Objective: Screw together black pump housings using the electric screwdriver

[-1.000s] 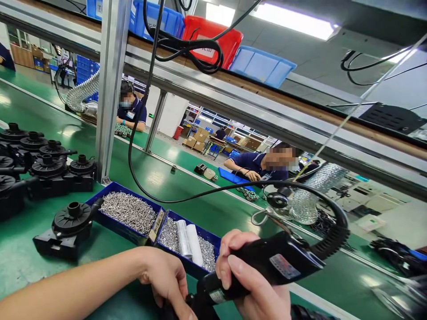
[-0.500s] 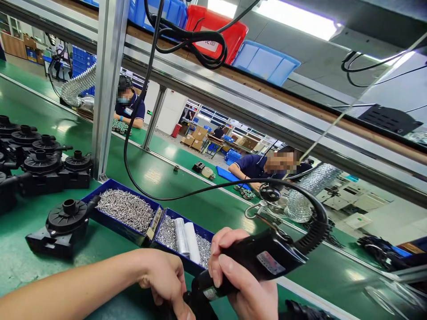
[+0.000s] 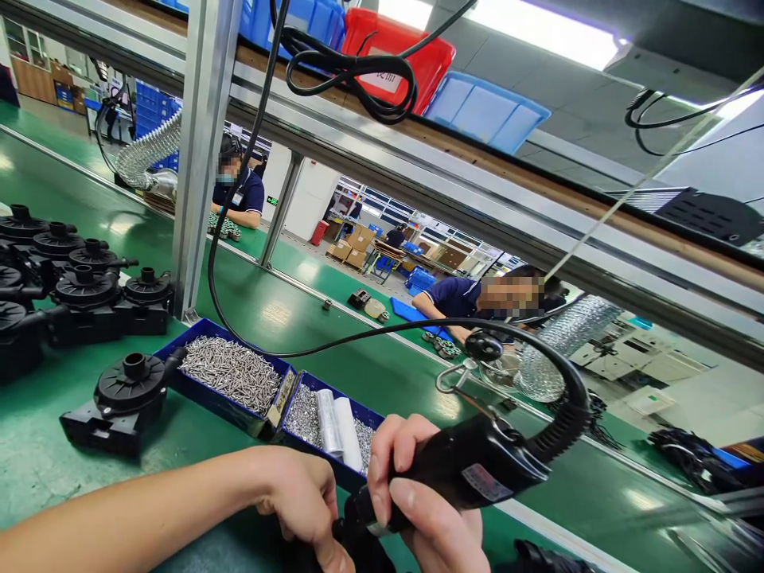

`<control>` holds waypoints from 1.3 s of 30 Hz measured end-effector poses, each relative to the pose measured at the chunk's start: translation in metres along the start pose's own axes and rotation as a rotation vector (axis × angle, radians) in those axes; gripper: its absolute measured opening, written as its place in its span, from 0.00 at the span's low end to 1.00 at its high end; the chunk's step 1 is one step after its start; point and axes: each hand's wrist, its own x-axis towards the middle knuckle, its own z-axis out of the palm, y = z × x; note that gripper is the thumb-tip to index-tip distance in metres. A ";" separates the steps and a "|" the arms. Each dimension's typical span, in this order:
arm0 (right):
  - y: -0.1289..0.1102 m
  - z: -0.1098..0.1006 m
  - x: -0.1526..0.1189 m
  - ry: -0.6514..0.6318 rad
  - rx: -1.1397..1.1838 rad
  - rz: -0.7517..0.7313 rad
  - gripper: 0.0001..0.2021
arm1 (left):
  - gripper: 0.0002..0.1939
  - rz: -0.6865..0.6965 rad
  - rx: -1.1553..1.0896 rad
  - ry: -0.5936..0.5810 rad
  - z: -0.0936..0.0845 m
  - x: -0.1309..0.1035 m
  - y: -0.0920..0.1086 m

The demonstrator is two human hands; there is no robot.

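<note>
My right hand [image 3: 423,493] is wrapped round a black electric screwdriver [image 3: 471,465], which tilts down to the left with a cable at its top end. Just left of the tool's tip, my left hand [image 3: 304,501] has its fingers bent down onto a dark part at the bottom edge; that part is mostly hidden, and what the fingers grip cannot be made out. Behind my hands are a blue bin of screws [image 3: 230,374] and a blue bin of small metal pieces [image 3: 303,414] with two white rolls [image 3: 337,434] on top.
A black round-topped housing [image 3: 128,390] sits left of the bins, with several similar housings [image 3: 87,290] behind it. A metal post [image 3: 203,159] rises from the green bench. The tool's cable [image 3: 334,342] loops above the bins. Two people work across the bench.
The view has shifted slightly, so the surroundings appear a little further right. My right hand and the screwdriver's body have moved slightly relative to the bins. Both hands keep nearly the same pose.
</note>
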 end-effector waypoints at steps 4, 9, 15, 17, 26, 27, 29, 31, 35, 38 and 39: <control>0.001 -0.004 0.001 -0.015 0.012 -0.009 0.13 | 0.33 0.012 0.019 0.004 -0.001 -0.003 0.002; 0.001 -0.006 -0.003 -0.028 -0.016 -0.034 0.12 | 0.34 0.026 0.024 -0.006 -0.003 -0.006 0.005; -0.001 -0.006 -0.005 -0.033 -0.023 -0.028 0.12 | 0.30 0.030 0.002 0.038 0.000 -0.006 0.001; -0.002 -0.005 -0.004 -0.043 -0.013 -0.029 0.12 | 0.26 0.091 0.007 0.062 -0.003 -0.009 -0.001; -0.003 0.015 -0.006 0.142 0.011 0.003 0.12 | 0.11 0.114 0.586 0.944 -0.037 -0.012 -0.008; -0.003 0.018 -0.007 0.158 0.001 -0.001 0.11 | 0.11 0.101 0.585 0.936 -0.040 -0.010 -0.009; -0.004 0.021 -0.006 0.191 -0.032 -0.015 0.07 | 0.12 0.081 0.587 0.920 -0.045 -0.005 -0.011; -0.006 0.024 -0.006 0.223 -0.081 -0.022 0.05 | 0.13 0.061 0.597 0.910 -0.047 -0.001 -0.011; -0.011 0.027 -0.004 0.279 -0.167 -0.031 0.06 | 0.06 0.023 0.619 0.920 -0.047 0.008 -0.010; -0.016 0.024 -0.003 0.312 -0.235 -0.038 0.05 | 0.07 0.024 0.617 0.955 -0.045 0.014 -0.013; -0.017 0.023 -0.002 0.318 -0.258 -0.030 0.05 | 0.07 0.029 0.612 0.963 -0.044 0.015 -0.014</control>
